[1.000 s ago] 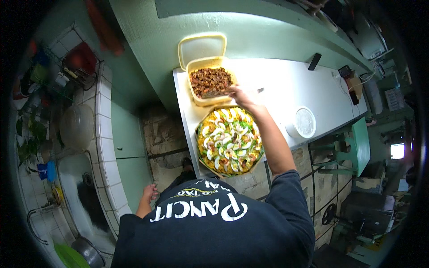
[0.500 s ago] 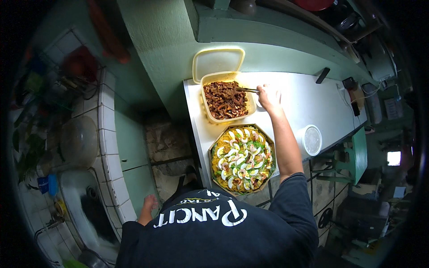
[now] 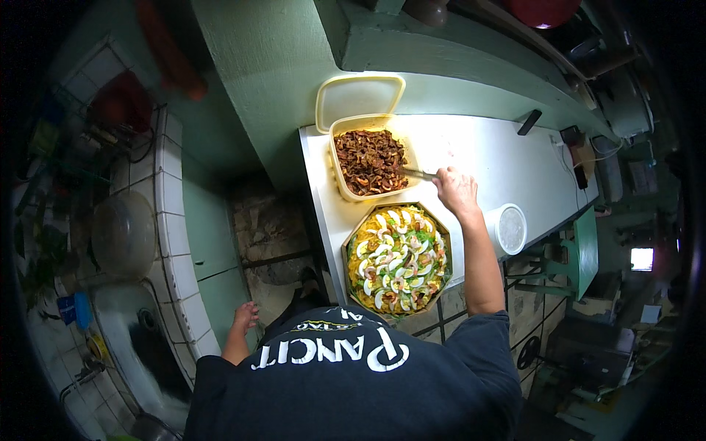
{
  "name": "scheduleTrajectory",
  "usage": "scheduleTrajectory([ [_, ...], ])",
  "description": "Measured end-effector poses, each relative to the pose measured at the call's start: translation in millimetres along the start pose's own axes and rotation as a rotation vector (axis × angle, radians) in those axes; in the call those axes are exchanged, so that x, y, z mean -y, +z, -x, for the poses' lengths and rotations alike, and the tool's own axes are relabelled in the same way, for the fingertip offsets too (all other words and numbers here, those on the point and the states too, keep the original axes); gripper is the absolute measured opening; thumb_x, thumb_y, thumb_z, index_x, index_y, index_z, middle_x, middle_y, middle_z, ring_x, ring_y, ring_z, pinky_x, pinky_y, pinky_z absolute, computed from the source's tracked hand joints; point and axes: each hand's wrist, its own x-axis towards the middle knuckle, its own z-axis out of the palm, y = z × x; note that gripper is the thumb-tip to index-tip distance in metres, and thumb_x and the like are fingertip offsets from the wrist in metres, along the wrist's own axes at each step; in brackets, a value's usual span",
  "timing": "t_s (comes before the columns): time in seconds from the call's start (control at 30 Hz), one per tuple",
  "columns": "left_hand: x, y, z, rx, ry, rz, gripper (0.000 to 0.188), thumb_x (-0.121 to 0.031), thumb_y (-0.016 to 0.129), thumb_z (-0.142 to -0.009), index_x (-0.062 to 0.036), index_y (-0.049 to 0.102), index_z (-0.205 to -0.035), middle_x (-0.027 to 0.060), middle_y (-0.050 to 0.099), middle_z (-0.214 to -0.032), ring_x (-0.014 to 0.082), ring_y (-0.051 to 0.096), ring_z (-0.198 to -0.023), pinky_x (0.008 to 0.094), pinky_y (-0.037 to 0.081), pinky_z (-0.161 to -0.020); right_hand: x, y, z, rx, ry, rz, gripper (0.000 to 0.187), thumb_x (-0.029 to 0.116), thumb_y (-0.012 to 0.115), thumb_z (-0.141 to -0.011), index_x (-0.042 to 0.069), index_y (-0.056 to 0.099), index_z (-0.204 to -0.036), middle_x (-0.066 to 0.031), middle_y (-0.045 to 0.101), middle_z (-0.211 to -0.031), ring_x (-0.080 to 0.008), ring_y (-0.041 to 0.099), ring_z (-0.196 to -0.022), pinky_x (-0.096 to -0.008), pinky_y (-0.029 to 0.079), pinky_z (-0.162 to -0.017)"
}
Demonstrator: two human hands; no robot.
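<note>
My right hand [image 3: 457, 189] is closed around metal tongs [image 3: 419, 173], whose tips reach into dark brown, shredded-looking food [image 3: 368, 158]. That food lies in a yellowish plastic container [image 3: 354, 196] on the white table. Closer to me is an octagonal tray [image 3: 350, 288] of orange-yellow noodles, topped with egg slices [image 3: 382, 264], shrimp and chopped greens. My right forearm passes along the tray's right side. My left hand [image 3: 245, 316] hangs low beside my body, fingers loosely apart, with nothing in it.
The container's lid [image 3: 360, 99] leans against the green wall behind it. A round white tub [image 3: 509, 229] stands right of my forearm. A small black object [image 3: 529, 122] is at the table's back. On the left is a tiled counter [image 3: 173, 235] with a sink [image 3: 121, 331].
My right hand and the tongs have moved nearer and slightly right, so the tips now sit at the right side of the brown food. My left hand has shifted slightly.
</note>
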Motion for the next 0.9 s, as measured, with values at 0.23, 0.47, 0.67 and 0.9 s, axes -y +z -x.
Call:
scheduleTrajectory([
  [0.23, 6.3, -1.9, -0.4, 0.005, -0.040, -0.017, 0.038, -0.034, 0.044, -0.097, -0.0184, 0.050, -0.131, 0.0000, 0.058, -0.106, 0.0174, 0.057, -0.084, 0.0398, 0.045, -0.075, 29.8, 13.7, 0.8, 0.091, 0.155, -0.231, 0.028, 0.033, 0.054, -0.092, 0.007, 0.066, -0.091, -0.0157, 0.067, -0.088, -0.0354, 0.066, -0.083, -0.0470, 0.051, -0.074],
  [0.47, 4.7, 0.7, 16.8, -0.011, 0.009, 0.006, 0.039, -0.035, 0.044, -0.097, -0.0181, 0.050, -0.132, 0.0006, 0.058, -0.108, 0.0177, 0.056, -0.088, 0.0402, 0.045, -0.077, 38.5, 20.5, -0.8, -0.015, 0.204, -0.314, 0.026, 0.031, 0.055, -0.092, 0.008, 0.067, -0.088, -0.0150, 0.068, -0.086, -0.0357, 0.066, -0.081, -0.0475, 0.050, -0.074],
  [0.67, 20.5, 5.3, 10.1, -0.020, -0.011, -0.025, 0.039, -0.036, 0.045, -0.097, -0.0179, 0.050, -0.131, 0.0013, 0.058, -0.109, 0.0195, 0.056, -0.089, 0.0415, 0.045, -0.077, 10.6, 4.0, 32.0, -0.282, 0.172, -0.419, 0.024, 0.034, 0.057, -0.091, 0.014, 0.069, -0.096, -0.0122, 0.069, -0.083, -0.0334, 0.066, -0.078, -0.0426, 0.051, -0.072],
  [0.9, 27.0, 30.9, 19.6, -0.036, -0.017, -0.101, 0.036, -0.036, 0.046, -0.097, -0.0185, 0.052, -0.128, 0.0008, 0.059, -0.105, 0.0190, 0.057, -0.088, 0.0410, 0.045, -0.072, -47.4, -31.4, 150.7, -0.340, 0.261, -0.671, 0.018, 0.021, 0.061, -0.089, 0.005, 0.069, -0.094, -0.0117, 0.067, -0.081, -0.0267, 0.064, -0.071, -0.0352, 0.048, -0.065],
])
